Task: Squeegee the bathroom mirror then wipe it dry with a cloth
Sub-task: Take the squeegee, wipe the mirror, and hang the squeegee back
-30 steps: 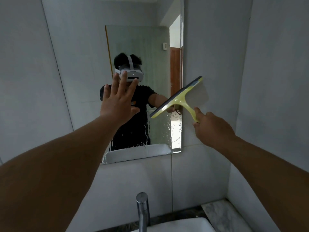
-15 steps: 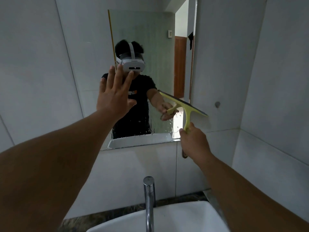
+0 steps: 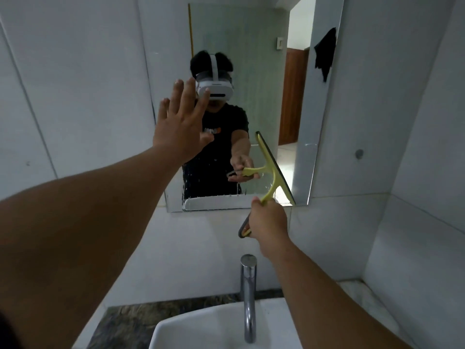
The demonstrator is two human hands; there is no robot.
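The rectangular wall mirror (image 3: 254, 46) hangs above the sink, with water drops on its lower part. My right hand (image 3: 268, 220) is closed around the handle of a yellow-green squeegee (image 3: 273, 172). Its dark rubber blade stands nearly upright against the mirror's lower right area, reaching down to the bottom edge. My left hand (image 3: 181, 124) is raised with fingers spread, flat at the mirror's left side, holding nothing. A dark cloth (image 3: 325, 51) shows only as a reflection at the mirror's upper right.
A chrome tap (image 3: 248, 293) rises over a white basin (image 3: 201, 328) set on a dark stone counter (image 3: 125, 321). Pale tiled walls surround the mirror, with a small round fitting (image 3: 359, 153) on the wall to the right. The side wall stands close on the right.
My right hand has dropped lower and turned the squeegee, so its blade went from slanted across the mirror's right edge to nearly upright at the lower right. The left hand stayed spread on the mirror.
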